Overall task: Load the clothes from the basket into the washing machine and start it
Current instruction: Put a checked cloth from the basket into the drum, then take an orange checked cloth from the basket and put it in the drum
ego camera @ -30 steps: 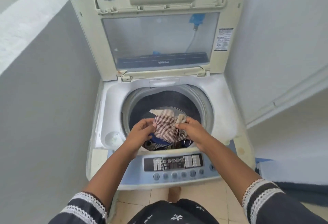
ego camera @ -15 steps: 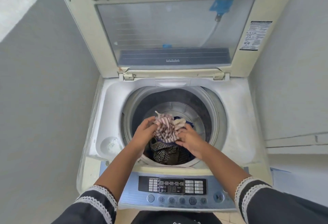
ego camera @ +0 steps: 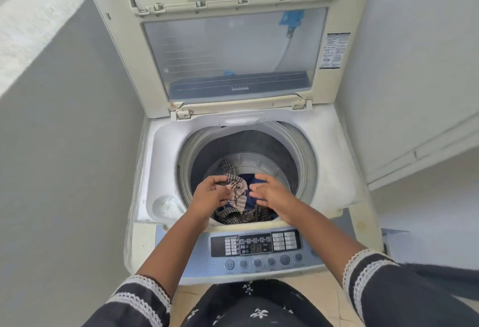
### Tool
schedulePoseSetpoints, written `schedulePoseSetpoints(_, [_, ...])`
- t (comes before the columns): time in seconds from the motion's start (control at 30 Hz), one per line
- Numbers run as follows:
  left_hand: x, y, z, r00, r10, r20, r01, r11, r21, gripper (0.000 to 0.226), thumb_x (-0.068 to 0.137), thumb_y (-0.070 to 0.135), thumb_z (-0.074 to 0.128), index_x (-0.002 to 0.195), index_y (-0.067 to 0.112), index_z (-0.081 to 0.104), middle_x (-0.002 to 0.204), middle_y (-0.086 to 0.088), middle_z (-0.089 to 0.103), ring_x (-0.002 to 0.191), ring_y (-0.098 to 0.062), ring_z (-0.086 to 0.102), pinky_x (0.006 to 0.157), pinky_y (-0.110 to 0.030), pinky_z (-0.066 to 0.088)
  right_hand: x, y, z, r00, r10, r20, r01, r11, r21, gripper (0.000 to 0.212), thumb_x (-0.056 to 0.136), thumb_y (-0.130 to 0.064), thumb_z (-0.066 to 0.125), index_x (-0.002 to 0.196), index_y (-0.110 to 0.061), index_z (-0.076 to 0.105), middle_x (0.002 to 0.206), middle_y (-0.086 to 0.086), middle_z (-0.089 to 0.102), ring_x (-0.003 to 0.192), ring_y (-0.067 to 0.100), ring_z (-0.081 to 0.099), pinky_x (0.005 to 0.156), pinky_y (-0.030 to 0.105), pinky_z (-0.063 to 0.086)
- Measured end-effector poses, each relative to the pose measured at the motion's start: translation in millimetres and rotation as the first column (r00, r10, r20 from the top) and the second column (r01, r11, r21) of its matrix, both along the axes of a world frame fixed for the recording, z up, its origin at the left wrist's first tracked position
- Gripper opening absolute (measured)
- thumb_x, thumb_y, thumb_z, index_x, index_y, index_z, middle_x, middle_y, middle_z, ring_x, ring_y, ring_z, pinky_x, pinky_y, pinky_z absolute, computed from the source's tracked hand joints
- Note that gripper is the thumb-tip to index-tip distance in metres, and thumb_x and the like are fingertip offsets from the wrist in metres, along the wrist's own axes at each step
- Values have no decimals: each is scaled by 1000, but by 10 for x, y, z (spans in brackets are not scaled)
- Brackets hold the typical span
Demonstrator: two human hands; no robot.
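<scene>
Letting go since before — right hand (ego camera: 269, 193) spread, left hand (ego camera: 211, 193) pinching the striped cloth (ego camera: 237, 190).

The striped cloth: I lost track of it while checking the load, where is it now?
In the head view the striped cloth hangs inside the washing machine drum, pinched by the left hand, above the dark clothes.

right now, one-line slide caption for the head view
Left hand pinches a striped cloth over the open washing machine drum, right hand open beside it.
</scene>
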State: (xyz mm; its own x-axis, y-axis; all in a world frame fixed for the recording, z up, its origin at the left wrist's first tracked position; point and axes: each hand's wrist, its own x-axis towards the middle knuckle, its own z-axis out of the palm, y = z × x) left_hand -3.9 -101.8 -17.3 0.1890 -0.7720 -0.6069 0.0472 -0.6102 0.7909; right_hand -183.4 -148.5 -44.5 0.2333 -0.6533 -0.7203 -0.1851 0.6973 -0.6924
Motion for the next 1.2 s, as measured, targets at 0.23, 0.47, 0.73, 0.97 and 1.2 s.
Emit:
schedulePoseSetpoints(0.23, [-124,444,373,990,-136,-25,132,982,-135,24,95,12,64,116,0,61,66,-1,58,53,-10,51,48,-16,46,-206,541,558,968,-221,-120,174,934,-312,22,94,-8,59,115,-17,61,113,11,68,99,23,71,90,37,56])
schedulePoseSetpoints(0.47, [-430,1057,659,931,-357,-69,330,908,-258,23,96,13,63,117,6,61,83,-8,66,65,-14,63,70,-30,57,-446,1753,738,847,-529,-48,412,712,-568,24,91,-1,60,95,-24,67,90,2,69,75,6,68,76,29,56])
schedulePoseSetpoints(0.73, [-1070,1965,373,746,-653,-127,632,756,-173,25,97,19,61,121,11,60,96,-6,68,85,-19,68,86,-38,56,-927,3399,459,662,-743,-96,635,624,-455,28,92,2,55,98,-23,67,97,3,69,83,12,67,73,23,53])
schedulePoseSetpoints(0.97, [-1925,2812,100,504,-858,-98,858,511,-55,19,98,15,58,117,11,60,100,-9,67,86,-20,64,81,-35,53,-1595,4757,175,466,-866,-180,798,499,-337,24,92,-5,56,102,-23,68,101,4,69,82,15,67,73,24,47])
schedulePoseSetpoints(1.2, [-2860,3839,-84,308,-947,-87,951,303,68,19,98,13,58,116,10,60,97,-8,67,83,-19,63,75,-31,51,-2303,6025,-98,355,-905,-234,901,398,-171,20,94,-3,55,102,-18,66,91,7,65,79,17,62,65,22,44])
